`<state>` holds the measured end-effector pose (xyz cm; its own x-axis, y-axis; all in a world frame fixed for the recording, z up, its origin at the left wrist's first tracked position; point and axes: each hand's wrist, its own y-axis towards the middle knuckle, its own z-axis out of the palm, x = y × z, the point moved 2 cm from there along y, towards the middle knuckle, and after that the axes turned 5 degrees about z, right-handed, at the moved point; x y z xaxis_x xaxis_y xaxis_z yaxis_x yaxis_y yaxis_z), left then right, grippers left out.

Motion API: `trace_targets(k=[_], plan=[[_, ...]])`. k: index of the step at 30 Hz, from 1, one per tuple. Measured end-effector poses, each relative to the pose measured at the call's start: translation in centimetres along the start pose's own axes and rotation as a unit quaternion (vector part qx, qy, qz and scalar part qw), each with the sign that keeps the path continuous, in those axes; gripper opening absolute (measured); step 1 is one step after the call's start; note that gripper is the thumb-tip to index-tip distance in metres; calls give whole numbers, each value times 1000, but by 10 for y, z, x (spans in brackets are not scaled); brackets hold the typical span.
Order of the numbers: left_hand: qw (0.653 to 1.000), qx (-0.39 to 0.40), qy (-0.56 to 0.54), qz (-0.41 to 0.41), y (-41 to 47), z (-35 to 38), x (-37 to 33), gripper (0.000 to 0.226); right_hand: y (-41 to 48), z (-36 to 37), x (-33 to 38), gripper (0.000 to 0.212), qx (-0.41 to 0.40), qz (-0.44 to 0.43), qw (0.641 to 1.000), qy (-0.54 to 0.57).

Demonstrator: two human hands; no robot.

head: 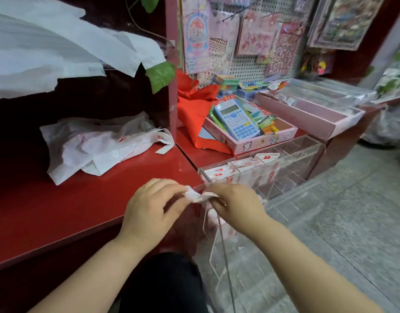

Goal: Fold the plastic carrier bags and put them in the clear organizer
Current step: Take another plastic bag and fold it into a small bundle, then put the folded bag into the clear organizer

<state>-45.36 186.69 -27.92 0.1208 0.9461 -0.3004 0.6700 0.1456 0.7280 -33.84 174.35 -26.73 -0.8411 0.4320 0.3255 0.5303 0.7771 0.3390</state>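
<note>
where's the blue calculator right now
In the head view, the blue calculator lies in the pink tray right of centre, just behind the clear organizer and right of the red cloth.

folded white bag (pixel 198 196) (crumpled), beside clear organizer (pixel 296 159)

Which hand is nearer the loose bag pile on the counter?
Left. The left hand is front-right of the pile; the right hand is farther right, at the clear organizer.

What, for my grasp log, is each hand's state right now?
Left hand: pinching the bag.
Right hand: pinching the same bag.
</note>
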Motion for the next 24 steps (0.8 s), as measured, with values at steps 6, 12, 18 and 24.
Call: trace_targets(k=[6, 12, 18, 24], plan=[[984, 148, 44, -88, 31, 67, 2, 65, -20, -45, -110, 24, -84, 223, 949, 206], [945, 248, 196, -85, 37, 106, 12, 90, -23, -36, -186, 31, -49, 306, 933, 182], [946, 247, 206, -47, 32, 114, 20, 75, 6, -22, -216, 23, 70, 289, 955, 20], [947, 247, 201, -45, 32, 116, 19, 77, 27, -11, -226, 26, 223, 251, 928, -161]])
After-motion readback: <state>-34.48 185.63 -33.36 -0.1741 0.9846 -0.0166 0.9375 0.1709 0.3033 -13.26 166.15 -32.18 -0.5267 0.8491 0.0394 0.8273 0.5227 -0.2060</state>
